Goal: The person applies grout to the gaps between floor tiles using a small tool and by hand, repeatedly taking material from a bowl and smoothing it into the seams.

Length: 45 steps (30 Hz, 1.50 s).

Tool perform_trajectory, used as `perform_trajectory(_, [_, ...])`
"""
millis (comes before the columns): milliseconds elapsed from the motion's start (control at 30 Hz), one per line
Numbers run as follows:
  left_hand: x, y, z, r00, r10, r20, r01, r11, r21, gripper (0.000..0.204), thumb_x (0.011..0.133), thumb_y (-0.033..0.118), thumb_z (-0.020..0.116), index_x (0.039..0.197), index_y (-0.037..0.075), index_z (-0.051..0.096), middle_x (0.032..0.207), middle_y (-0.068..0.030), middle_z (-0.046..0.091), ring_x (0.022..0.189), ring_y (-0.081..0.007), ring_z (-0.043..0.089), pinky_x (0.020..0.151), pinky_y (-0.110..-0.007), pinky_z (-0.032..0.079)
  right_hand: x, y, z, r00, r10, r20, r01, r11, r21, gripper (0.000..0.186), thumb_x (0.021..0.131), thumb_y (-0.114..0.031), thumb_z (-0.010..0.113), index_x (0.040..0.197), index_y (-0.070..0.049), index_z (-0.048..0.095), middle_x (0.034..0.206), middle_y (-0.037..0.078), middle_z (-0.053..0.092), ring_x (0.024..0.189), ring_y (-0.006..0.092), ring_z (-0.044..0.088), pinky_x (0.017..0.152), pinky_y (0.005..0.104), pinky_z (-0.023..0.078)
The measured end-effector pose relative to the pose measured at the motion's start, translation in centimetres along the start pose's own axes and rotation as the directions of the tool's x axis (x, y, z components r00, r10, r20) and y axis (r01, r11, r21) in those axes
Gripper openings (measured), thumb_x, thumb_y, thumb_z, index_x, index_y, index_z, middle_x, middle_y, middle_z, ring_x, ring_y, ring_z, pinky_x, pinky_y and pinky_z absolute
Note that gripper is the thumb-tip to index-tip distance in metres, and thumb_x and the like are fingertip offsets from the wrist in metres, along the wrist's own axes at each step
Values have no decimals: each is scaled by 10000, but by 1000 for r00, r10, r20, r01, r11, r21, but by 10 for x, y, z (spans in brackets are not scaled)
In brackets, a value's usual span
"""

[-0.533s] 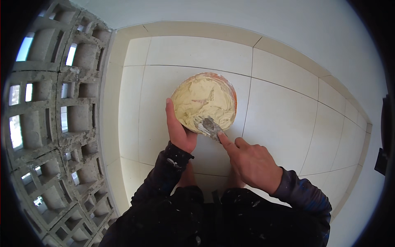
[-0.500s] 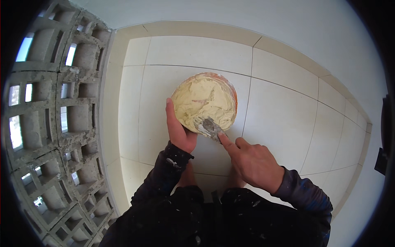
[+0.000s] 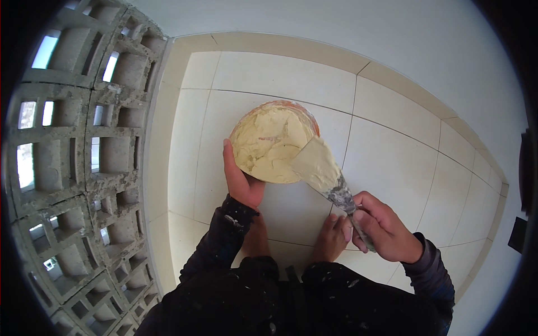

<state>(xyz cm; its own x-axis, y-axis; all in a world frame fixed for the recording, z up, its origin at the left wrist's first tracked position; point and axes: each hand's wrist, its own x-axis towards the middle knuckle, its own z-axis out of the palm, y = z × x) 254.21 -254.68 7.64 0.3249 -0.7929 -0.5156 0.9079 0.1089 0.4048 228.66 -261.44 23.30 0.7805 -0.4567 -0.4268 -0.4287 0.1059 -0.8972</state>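
Observation:
A round orange bowl [image 3: 317,126] full of thick cream-coloured paste [image 3: 263,143] rests in my left hand [image 3: 245,182]. The thumb lies along the bowl's left side, and the other fingers are hidden beneath it. My right hand [image 3: 384,227] grips the handle of a putty knife [image 3: 339,193]. Its blade carries a layer of the same paste and overlaps the bowl's right rim, pointing up and to the left. Dried grey residue covers the lower blade near the handle.
Large cream floor tiles [image 3: 392,151] with dark joints lie below, where my bare feet [image 3: 330,238] stand. A perforated concrete block wall [image 3: 106,154] rises at the left. A pale wall [image 3: 403,39] with a beige tile skirting runs along the far side and right.
The putty knife has come up out of the paste, its blade now loaded. My right hand has drawn back to the right and turned over, while the left still supports the bowl.

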Motion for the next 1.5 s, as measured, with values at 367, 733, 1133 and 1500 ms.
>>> perform_trajectory(367, [8,-1,30,988,153,29,-150,984,-91,723,1006,627,411,1522,121,378,1507,-76,461,1370,-270,463,1117,-442,401,11,56,53,958,268,99,-255,644,721,228,1088,-200,313,1160,-68,483,821,48,505,569,107,480,496,257,423])
perform_trajectory(733, [7,3,25,975,218,-44,-221,971,-93,713,1006,633,404,1523,142,381,1514,-60,456,1384,-257,446,1119,-436,393,43,14,40,909,-340,-240,53,666,-744,525,964,-45,527,1485,-74,466,889,92,532,767,212,592,574,336,516])
perform_trajectory(1133, [11,13,30,974,226,-21,-227,971,-72,714,1011,626,390,1521,127,378,1512,-74,453,1373,-269,461,1109,-440,410,-5,31,37,953,-250,-170,-30,481,-876,654,825,-14,614,1463,-85,488,905,86,526,744,238,600,573,341,530])
perform_trajectory(1500, [5,16,38,976,215,35,-214,976,-31,716,1014,616,417,1516,107,373,1494,-82,468,1361,-263,473,1108,-422,417,3,-24,-24,934,306,-183,-262,938,228,264,1062,-169,381,1159,16,541,875,39,608,578,66,529,497,227,463])
